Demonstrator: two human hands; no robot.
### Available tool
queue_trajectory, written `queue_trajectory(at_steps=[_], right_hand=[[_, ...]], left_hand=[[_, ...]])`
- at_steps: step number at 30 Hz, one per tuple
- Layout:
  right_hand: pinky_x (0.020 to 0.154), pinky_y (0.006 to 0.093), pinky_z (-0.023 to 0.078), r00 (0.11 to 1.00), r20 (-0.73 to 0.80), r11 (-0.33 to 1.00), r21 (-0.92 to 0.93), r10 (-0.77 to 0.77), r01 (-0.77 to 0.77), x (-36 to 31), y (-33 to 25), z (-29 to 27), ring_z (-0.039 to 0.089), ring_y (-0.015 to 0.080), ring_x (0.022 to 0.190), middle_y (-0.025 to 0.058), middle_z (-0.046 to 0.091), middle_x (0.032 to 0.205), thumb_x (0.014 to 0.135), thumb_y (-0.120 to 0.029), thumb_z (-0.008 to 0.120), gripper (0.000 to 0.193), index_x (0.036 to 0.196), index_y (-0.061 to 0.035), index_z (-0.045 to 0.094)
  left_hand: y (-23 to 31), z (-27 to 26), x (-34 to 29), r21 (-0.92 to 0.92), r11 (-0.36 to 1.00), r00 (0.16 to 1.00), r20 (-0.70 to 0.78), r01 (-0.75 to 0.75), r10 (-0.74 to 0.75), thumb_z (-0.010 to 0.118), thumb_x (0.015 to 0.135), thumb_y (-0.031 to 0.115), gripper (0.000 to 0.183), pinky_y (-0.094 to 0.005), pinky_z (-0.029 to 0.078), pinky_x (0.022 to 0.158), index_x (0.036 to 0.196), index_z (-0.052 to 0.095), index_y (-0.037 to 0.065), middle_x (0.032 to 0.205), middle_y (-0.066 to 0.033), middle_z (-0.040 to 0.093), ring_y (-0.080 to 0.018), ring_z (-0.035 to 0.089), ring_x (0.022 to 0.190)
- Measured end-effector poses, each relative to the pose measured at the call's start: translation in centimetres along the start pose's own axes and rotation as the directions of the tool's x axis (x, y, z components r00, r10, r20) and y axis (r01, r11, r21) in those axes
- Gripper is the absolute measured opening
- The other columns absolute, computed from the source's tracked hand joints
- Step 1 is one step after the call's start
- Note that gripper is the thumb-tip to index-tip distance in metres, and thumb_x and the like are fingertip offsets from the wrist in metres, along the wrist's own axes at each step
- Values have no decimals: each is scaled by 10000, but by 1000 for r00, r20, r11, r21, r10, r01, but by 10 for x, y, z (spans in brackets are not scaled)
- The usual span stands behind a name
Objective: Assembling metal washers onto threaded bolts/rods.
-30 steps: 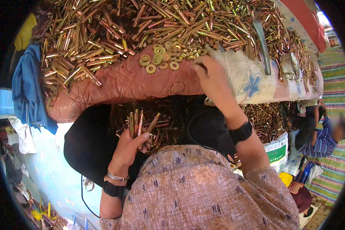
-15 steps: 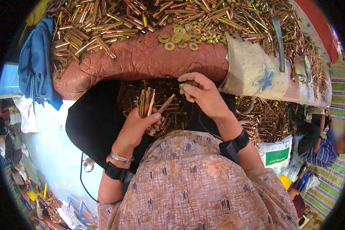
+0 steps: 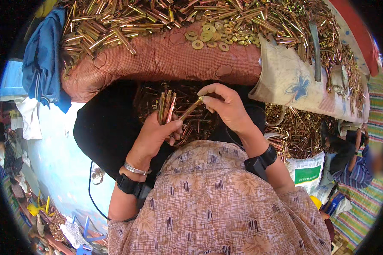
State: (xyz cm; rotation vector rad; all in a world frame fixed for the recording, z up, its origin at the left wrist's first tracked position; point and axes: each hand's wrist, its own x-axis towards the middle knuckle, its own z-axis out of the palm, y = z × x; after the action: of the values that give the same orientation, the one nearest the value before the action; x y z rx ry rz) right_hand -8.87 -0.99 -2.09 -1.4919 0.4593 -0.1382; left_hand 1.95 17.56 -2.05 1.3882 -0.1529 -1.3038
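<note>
My left hand [image 3: 151, 135] is closed around a bundle of brass-coloured metal tubes [image 3: 167, 106], which stand upright out of its fist. Between its thumb and fingers one more tube [image 3: 189, 110] slants up toward the right. At that tube's upper end, my right hand [image 3: 229, 106] pinches a small yellowish metal piece [image 3: 201, 98], perhaps a nut; the fingertips partly cover it. The piece appears to touch the tube's tip. Below both hands, more loose tubes [image 3: 195, 127] lie in my dark lap.
Ahead is a reddish padded roll [image 3: 157, 61] with flat washers [image 3: 198, 44] and small nuts [image 3: 247, 39] on it. Heaped metal tubes [image 3: 115, 32] lie beyond. A pale cloth [image 3: 281, 72] and a white sack [image 3: 306, 172] are at right, near another person [image 3: 355, 170].
My right hand's small piece was apart from the slanted tube's end and now meets it. The left hand keeps its bundle. The whole view has shifted slightly.
</note>
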Motion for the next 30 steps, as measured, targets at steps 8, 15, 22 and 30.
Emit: queue_trajectory(at_steps=[8, 15, 22, 30], right_hand=[[561, 193, 362, 997, -7, 987, -144, -74, 72, 1, -2, 3, 434, 34, 624, -33, 510, 717, 830, -71, 560, 142, 963, -27, 581], [604, 226, 412, 999, 2, 997, -65, 48, -48, 1, 6, 5, 485, 68, 672, 7, 545, 745, 805, -64, 572, 105, 896, -12, 571], [516, 225, 393, 991, 35, 991, 26, 129, -130, 3, 9, 6, 473, 69, 576, 8, 527, 668, 827, -102, 561, 94, 846, -10, 546], [492, 226, 381, 991, 4, 991, -29, 132, -132, 3, 8, 10, 472, 76, 550, 15, 523, 633, 830, -106, 559, 91, 830, -17, 540]], left_hand=[[2, 1, -2, 1, 1000, 1000, -13, 8, -8, 638, 790, 154, 198, -204, 408, 425, 882, 504, 42, 695, -47, 582, -113, 560, 564], [4, 3, -4, 176, 984, 994, -97, -21, 39, 640, 781, 135, 183, -202, 394, 416, 846, 505, 32, 671, -45, 572, -101, 536, 528], [6, 2, -5, 214, 976, 993, -108, -22, 46, 643, 774, 137, 180, -199, 386, 415, 821, 506, 31, 650, -40, 564, -91, 524, 517], [6, 2, -5, 243, 970, 991, -123, -19, 51, 650, 769, 155, 188, -188, 372, 419, 816, 509, 39, 633, -32, 553, -82, 509, 507]])
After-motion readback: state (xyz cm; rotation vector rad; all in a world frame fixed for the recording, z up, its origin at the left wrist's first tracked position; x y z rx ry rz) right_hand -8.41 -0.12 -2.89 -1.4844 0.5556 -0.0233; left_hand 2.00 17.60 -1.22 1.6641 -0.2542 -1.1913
